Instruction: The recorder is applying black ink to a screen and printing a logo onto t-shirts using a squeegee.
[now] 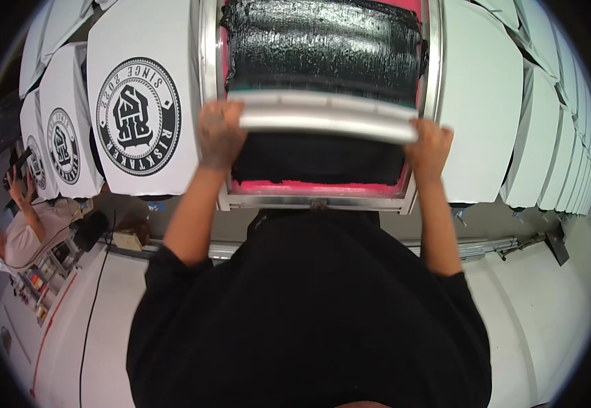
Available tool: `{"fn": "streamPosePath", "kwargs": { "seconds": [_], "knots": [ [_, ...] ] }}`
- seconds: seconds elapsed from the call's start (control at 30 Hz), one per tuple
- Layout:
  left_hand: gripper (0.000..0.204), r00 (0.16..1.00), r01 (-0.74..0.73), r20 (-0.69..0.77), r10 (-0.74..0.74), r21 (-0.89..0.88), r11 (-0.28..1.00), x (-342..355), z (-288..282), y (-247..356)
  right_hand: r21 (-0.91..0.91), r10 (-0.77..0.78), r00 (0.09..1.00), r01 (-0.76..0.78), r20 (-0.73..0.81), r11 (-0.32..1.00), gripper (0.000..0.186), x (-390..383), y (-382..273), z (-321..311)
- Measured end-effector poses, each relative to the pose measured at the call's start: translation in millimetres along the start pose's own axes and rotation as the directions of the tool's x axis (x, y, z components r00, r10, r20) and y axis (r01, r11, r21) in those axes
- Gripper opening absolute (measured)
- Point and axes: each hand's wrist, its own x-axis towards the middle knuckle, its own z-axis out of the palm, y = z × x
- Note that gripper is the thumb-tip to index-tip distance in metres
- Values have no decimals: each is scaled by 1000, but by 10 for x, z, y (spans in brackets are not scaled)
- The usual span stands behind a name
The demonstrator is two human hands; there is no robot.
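Observation:
A silver squeegee (329, 121) lies crosswise over a screen printing frame (208, 51) in front of me. My left hand (221, 132) is wrapped round its left end, and my right hand (430, 144) grips its right end. Beyond the squeegee, thick glossy black ink (323, 41) covers the mesh; nearer me the black is smoother and flatter. Pink mesh edging (323, 188) shows along the frame's inner border. The squeegee's blade edge is hidden or blurred, so its contact with the mesh cannot be made out.
To the left, a white shirt (173, 41) with a round black print lies on a board, with more printed shirts past it. Blank white shirts (479, 102) line the right. A person (34, 231) stands at far left, hands raised round a dark object. A black cable (95, 306) crosses the floor.

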Motion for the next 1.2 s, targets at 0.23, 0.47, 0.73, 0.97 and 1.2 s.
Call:
{"fn": "streamPosePath", "kwargs": {
  "seconds": [0.23, 0.47, 0.73, 0.97, 1.2],
  "knots": [
    [53, 896, 116, 403, -186, 191, 975, 2443, 165, -529, -274, 102, 969, -37, 225, 961, 51, 2306, 169, -326],
    [33, 956, -38, 293, 12, 83, 996, 1229, -308, -339, -361, -31, 966, 126, 257, 924, 42, 1138, 45, -689],
    [18, 983, -21, 180, 36, -87, 996, -1461, -883, 576, 83, 88, 955, -116, 282, 990, 29, -1290, -573, -682],
    [13, 996, -90, -18, 88, -187, 978, -1401, -847, 751, 109, 78, 992, -89, 102, 990, 24, -1519, -611, -535],
    [23, 999, 7, 35, -6, -27, 1000, -170, -24, 46, 36, 27, 999, -28, 23, 999, 28, -25, -50, -106]
  ]
}}
